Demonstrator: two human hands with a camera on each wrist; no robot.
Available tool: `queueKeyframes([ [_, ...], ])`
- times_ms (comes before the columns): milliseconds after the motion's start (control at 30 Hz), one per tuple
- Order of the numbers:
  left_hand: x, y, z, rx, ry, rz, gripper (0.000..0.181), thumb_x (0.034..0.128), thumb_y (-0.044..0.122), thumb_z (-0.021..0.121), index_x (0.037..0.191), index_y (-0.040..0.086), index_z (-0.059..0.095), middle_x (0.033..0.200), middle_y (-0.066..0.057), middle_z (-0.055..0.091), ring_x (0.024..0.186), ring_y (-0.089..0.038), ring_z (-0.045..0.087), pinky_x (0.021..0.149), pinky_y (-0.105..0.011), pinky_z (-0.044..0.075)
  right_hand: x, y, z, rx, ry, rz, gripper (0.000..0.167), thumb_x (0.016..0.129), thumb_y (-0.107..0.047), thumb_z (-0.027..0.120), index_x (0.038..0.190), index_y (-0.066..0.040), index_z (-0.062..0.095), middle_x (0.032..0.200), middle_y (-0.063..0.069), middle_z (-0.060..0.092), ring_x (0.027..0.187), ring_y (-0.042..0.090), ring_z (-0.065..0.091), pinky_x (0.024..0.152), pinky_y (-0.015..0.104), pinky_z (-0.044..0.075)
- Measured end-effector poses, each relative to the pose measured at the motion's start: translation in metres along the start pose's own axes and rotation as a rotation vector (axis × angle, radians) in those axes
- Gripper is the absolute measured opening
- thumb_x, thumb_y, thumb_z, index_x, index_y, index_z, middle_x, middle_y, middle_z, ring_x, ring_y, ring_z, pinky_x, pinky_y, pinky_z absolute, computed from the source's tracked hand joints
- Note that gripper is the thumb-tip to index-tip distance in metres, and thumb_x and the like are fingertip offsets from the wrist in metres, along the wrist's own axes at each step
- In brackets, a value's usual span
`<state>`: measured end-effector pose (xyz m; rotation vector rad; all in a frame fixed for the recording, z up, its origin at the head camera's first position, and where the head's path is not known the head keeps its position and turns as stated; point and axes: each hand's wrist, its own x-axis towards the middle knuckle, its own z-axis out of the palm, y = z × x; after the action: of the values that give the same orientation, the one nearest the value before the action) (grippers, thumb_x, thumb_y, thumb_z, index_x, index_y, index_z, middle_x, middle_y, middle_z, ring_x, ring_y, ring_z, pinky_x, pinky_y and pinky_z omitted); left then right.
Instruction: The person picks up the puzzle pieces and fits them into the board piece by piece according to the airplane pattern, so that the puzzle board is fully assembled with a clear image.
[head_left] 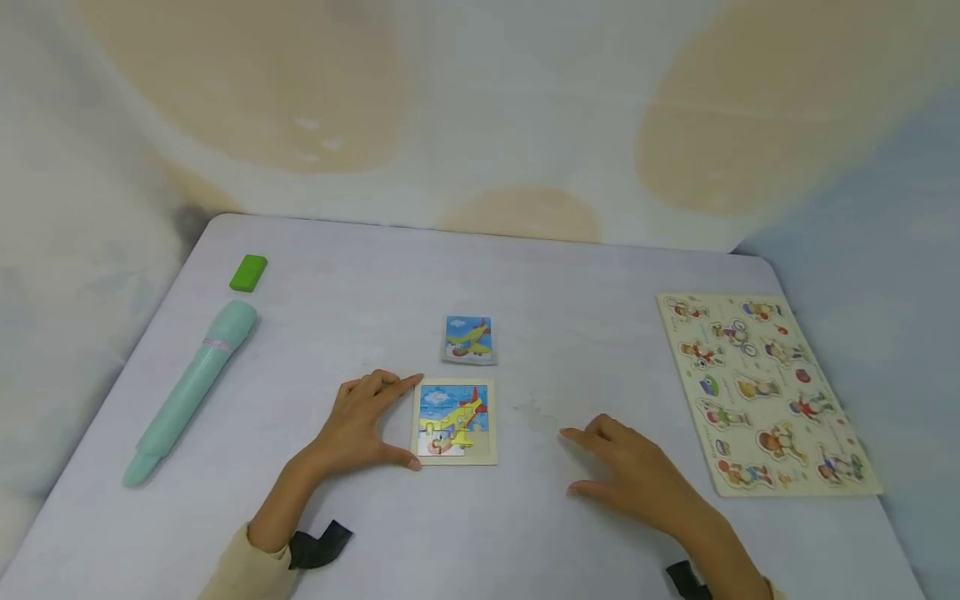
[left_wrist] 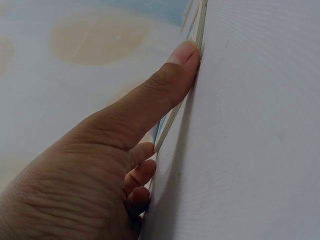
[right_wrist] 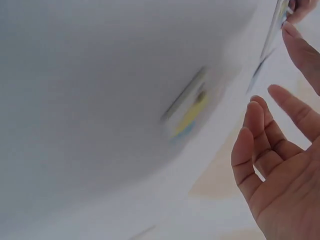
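Note:
A small square jigsaw puzzle [head_left: 453, 417] with a yellow airplane lies in a pale frame; bare tray shows at its lower right. My left hand [head_left: 360, 425] grips the frame's left side, index finger at the far corner and thumb at the near one. In the left wrist view the thumb [left_wrist: 182, 55] presses the board's edge. My right hand [head_left: 633, 479] is over the table right of the puzzle, fingers loosely extended, holding nothing. A blurred yellow-and-blue item [right_wrist: 189, 112] appears in the right wrist view; its kind is unclear. Beyond the puzzle lies a small airplane picture block [head_left: 468, 339].
On the right lies a large wooden board [head_left: 765, 396] with several figure pieces. A mint-green tube-shaped case [head_left: 191, 392] lies on the left, below a green block [head_left: 248, 272]. A patterned cloth [head_left: 480, 117] hangs behind the white table [head_left: 570, 300].

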<state>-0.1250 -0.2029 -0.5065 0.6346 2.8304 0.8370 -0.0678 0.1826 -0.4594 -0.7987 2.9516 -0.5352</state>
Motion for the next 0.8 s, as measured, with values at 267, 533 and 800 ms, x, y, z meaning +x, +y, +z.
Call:
queueKeyframes([
  [267, 0.001, -0.001, 0.002, 0.007, 0.001, -0.008, 0.117, 0.0514, 0.073, 0.085, 0.151, 0.029, 0.043, 0.124, 0.001, 0.051, 0.122, -0.022, 0.047, 0.103, -0.049, 0.022, -0.037, 0.032, -0.009, 0.093, -0.019, 0.196, 0.052, 0.068, -0.036, 0.09, 0.109, -0.018, 0.064, 0.097, -0.014, 0.051, 0.086, 0.002, 0.052, 0.073, 0.024, 0.05],
  [533, 0.0, -0.002, 0.002, -0.014, 0.003, -0.007, 0.117, 0.0511, 0.072, 0.085, 0.151, 0.029, 0.042, 0.122, 0.001, 0.051, 0.121, -0.02, 0.047, 0.102, -0.049, 0.022, -0.048, 0.041, -0.004, 0.091, -0.028, 0.207, 0.051, 0.069, -0.031, 0.09, 0.111, -0.019, 0.064, 0.101, -0.015, 0.051, 0.089, -0.001, 0.05, 0.08, 0.027, 0.052],
  [800, 0.001, -0.002, 0.002, -0.02, -0.001, 0.0, 0.117, 0.0514, 0.071, 0.086, 0.152, 0.029, 0.042, 0.123, 0.0, 0.051, 0.121, -0.021, 0.047, 0.102, -0.05, 0.022, -0.054, 0.046, 0.0, 0.129, -0.021, 0.197, 0.04, 0.072, -0.028, 0.088, 0.103, -0.022, 0.064, 0.098, -0.016, 0.049, 0.088, -0.001, 0.049, 0.079, 0.026, 0.051],
])
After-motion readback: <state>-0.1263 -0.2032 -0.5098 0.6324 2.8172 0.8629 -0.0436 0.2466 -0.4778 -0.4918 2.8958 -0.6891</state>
